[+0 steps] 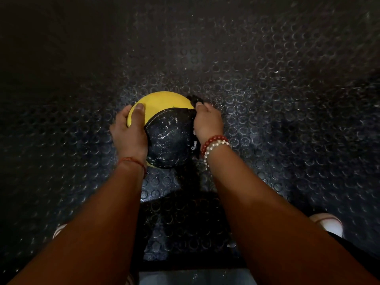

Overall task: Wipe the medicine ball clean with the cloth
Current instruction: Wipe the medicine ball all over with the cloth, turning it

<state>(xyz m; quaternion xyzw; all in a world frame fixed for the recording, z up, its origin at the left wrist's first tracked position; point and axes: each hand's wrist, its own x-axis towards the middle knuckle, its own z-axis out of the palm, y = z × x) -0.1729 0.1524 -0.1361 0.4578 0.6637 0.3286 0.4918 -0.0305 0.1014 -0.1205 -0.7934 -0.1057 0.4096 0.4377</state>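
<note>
1. A dark rubber floor (267, 83) with raised round studs fills the view, dusted with pale specks. It is dim toward the edges.
2. A round medicine ball (164, 130) rests on this floor at the centre of the view. Its far part is plain yellow. Its near part is a black, rough-textured panel that glints as if wet, edged by a curved seam. A small white marking shows on the black panel's right side; it is too small to read.
3. Two bare forearms reach from the bottom of the view to the ball, one on each side.
4. The left hand (129, 132) lies spread open against the ball's left side, thumb laid across the yellow part, fingers wrapped round out of sight.
5. The right hand (207, 122) is curled closed against the ball's upper right side, gripping a small dark crumpled cloth (196, 99) that pokes out beyond the fingers, touching the ball.
6. A red bead bracelet and a white bead bracelet (216, 144) circle the right wrist; a thin red thread (133, 161) circles the left wrist.
7. A pale shoe toe (329, 223) shows nearer than the ball, to its right.
</note>
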